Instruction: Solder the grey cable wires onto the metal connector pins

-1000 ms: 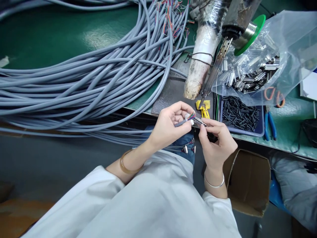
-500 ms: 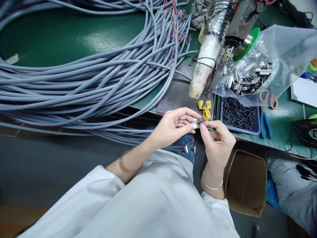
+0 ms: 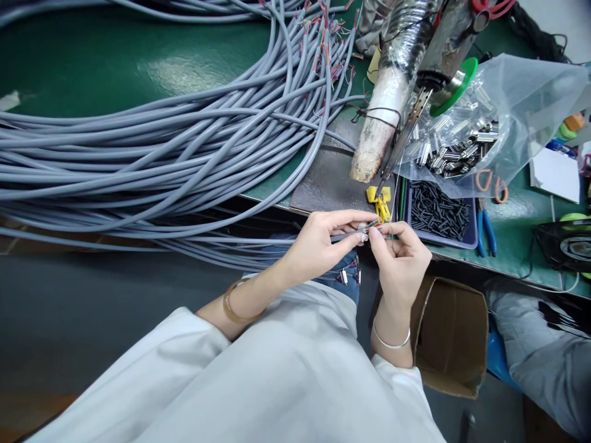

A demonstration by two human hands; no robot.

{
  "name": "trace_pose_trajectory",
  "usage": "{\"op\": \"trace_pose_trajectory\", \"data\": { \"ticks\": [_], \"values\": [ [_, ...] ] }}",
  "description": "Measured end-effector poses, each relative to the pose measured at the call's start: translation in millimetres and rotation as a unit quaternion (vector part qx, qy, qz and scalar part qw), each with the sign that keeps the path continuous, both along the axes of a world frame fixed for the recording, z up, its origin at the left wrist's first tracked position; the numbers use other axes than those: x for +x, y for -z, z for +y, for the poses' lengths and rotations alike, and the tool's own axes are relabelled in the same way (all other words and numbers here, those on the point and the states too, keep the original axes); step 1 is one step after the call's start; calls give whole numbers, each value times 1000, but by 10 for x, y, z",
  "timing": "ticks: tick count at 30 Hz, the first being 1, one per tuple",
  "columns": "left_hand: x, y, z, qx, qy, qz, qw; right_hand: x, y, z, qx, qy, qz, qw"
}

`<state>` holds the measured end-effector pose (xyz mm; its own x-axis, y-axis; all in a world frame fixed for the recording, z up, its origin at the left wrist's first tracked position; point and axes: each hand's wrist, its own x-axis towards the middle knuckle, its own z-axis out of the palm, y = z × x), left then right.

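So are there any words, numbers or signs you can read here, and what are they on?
None: no word, number or sign can be read.
Gray cables, green spool, clear bag: no readable print.
Any marks on the metal connectors would be too small to read.

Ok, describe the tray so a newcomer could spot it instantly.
On the green bench, look toward the right, past the person's right hand. The bluish tray sits there, partly under a clear plastic bag. Short black pieces fill it, whereas the bag holds shiny metal ones.
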<state>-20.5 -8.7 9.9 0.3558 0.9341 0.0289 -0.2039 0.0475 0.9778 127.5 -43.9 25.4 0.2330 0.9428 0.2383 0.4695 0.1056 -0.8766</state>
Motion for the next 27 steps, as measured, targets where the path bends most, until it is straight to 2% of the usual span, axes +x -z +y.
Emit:
{"op": "trace_pose_trajectory", "data": {
  "ticks": [4, 6, 8, 10, 13, 17, 19, 24, 27],
  "values": [
    [-24, -8, 50, -85, 41, -66, 993, -24, 27, -28, 73, -3, -80, 994],
    [-28, -17, 73, -106, 46, -88, 989, -12, 42, -31, 92, 4, -76, 993],
    [-20, -32, 84, -117, 28, -85, 989, 32, 46, -22, 110, 39, -32, 993],
    [-3, -49, 88, -119, -4, -72, 990, 98, 38, -15, 172, 75, 40, 981],
    [12, -66, 92, -107, -39, -77, 990, 176, 29, -39, 234, 88, 103, 963],
    [-1, -63, 96, -92, -49, -101, 989, 158, 119, -130, 203, 106, 1, 974],
    [-14, -59, 92, -88, -48, -111, 989, 115, 199, -156, 198, 91, -29, 975],
    [-24, -88, 72, -89, -37, -111, 989, 21, 335, -99, 148, 23, 22, 988],
    [-3, -108, 60, -90, -36, -94, 991, 11, 344, -31, 146, 17, 13, 989]
  ]
}}
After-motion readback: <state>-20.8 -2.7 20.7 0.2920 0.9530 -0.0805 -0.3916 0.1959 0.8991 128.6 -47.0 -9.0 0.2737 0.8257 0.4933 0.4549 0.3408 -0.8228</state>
